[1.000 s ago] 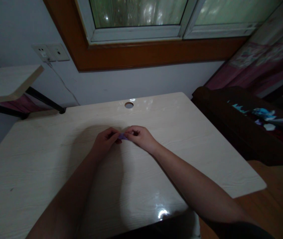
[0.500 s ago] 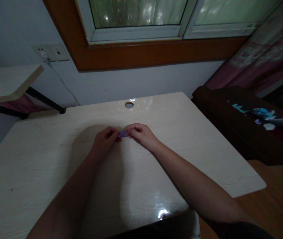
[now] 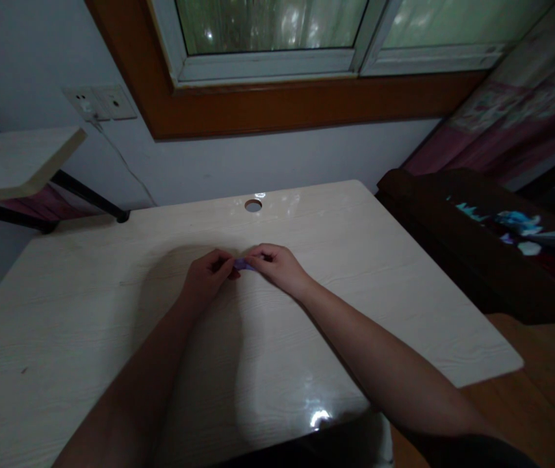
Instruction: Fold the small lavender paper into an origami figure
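A small purple piece (image 3: 243, 264), perhaps paper, is pinched between my two hands above the middle of the pale wood-grain table (image 3: 336, 234). My left hand (image 3: 206, 273) is closed on its left end, thumb and forefinger together. At the other end, the fingers of my right hand (image 3: 277, 265) press on it and cover much of it. The fingertips of both hands are close together. What kind of thing the purple piece is, I cannot make out, as the fingers hide most of it.
A round hole (image 3: 253, 205) is cut near the table's back edge. At the left stands a raised shelf (image 3: 24, 162) on black legs. A cable (image 3: 121, 158) runs from the wall socket (image 3: 97, 104). Right of the table is a dark brown piece of furniture (image 3: 433, 240) with assorted items on it.
My right fingers have shifted left along the purple piece, closer to my left fingertips, so less of it shows. My left hand has barely moved.
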Demonstrator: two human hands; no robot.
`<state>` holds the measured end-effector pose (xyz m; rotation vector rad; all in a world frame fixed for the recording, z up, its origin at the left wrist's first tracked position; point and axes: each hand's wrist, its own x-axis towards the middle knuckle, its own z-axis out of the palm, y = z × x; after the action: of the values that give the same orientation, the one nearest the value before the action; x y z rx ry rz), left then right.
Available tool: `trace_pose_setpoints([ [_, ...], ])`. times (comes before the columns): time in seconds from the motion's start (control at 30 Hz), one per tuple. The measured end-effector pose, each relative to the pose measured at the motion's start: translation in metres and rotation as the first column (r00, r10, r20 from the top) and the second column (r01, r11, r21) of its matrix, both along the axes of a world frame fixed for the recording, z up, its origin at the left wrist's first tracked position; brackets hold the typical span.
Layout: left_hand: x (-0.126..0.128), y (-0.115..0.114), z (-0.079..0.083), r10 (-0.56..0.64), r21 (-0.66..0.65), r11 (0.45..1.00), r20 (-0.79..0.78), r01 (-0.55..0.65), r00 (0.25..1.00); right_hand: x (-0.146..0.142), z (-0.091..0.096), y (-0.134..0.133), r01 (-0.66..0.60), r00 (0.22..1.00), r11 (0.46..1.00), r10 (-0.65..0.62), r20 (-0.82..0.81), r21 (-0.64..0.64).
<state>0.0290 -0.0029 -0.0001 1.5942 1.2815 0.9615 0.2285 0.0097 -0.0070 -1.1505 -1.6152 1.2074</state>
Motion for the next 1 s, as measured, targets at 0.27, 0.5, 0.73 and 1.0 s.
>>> trace_pose_setpoints([
  [0.27, -0.0004, 0.0015, 0.0007, 0.029, -0.023, 0.999, 0.102, -0.027, 0.994, -0.0008, -0.0025, 0.0003, 0.015, 0.999, 1.000, -0.015, -0.050, 0.008],
  [0.5, -0.0013, 0.0007, 0.0007, 0.033, -0.023, 0.999, 0.129, -0.030, 0.991, 0.0004, 0.0016, -0.0007, 0.009, 0.998, 1.000, -0.009, -0.062, -0.009],
  [0.73, -0.0021, 0.0006, -0.0011, 0.000, -0.014, 1.000, 0.146, 0.002, 0.989, -0.0003, 0.0024, -0.0008, 0.007, 0.998, 1.000, -0.008, -0.067, -0.021],
  [1.0, -0.0006, -0.0009, -0.0029, -0.059, 0.022, 0.998, -0.070, 0.061, 0.996, -0.0007, -0.0007, -0.0021, -0.035, 0.999, 0.996, 0.032, 0.032, 0.078],
])
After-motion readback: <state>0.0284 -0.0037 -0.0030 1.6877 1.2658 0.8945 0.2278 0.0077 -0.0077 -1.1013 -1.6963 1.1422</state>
